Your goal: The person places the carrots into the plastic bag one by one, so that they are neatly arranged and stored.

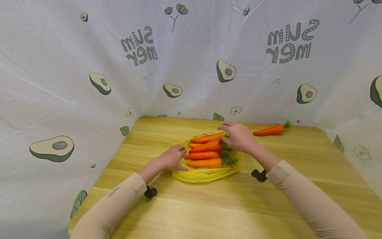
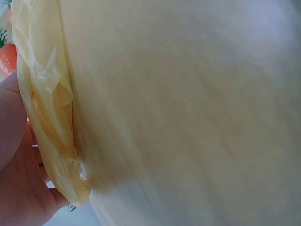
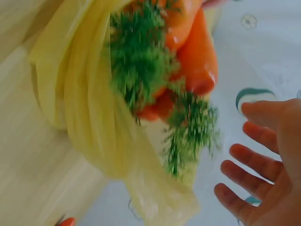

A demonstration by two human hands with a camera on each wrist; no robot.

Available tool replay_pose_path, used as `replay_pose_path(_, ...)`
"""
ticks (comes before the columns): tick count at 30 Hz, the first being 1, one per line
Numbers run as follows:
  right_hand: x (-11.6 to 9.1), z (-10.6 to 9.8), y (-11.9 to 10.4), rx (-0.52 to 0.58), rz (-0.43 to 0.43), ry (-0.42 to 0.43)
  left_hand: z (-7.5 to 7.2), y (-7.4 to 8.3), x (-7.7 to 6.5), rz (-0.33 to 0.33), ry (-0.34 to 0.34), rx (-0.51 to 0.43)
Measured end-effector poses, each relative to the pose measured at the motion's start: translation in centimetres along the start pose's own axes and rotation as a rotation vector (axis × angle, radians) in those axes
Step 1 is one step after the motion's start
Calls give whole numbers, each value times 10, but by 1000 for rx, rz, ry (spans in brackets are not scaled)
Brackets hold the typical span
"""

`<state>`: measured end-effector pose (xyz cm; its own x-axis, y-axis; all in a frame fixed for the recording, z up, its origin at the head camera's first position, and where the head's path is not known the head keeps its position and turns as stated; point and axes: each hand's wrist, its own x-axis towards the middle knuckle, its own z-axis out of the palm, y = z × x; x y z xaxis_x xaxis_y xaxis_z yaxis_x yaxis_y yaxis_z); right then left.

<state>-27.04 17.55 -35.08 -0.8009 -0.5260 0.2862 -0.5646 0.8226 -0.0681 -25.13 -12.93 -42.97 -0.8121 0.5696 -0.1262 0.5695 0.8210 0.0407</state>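
Several orange carrots with feathery green tops lie side by side in a crumpled yellow plastic bag, its mouth spread wide. My left hand rests at the bag's left end, thumb and fingers spread apart; in the left wrist view, fingers touch the bag's edge. Over the far right side of the bag is my right hand, near the green tops. The right wrist view shows that hand with its fingers spread and nothing held.
A single carrot lies near the far right edge of the wooden table. Behind the table hangs a white curtain printed with avocados. Small black wrist devices sit under both forearms.
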Motion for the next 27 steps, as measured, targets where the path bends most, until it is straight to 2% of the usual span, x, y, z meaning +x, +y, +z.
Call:
replay_pose_path(3,-2,-5,11,7,10,58,0,-1,0,0,1,-9)
replay_pose_path(7,-5,-9,31,27,63,76,0,-1,-1,4,2,-14)
replay_pose_path(14,-10,-12,67,69,199,16,0,-1,-1,14,14,-8)
replay_pose_path(27,-20,2,116,138,332,-57,2,-5,1,2,5,-13)
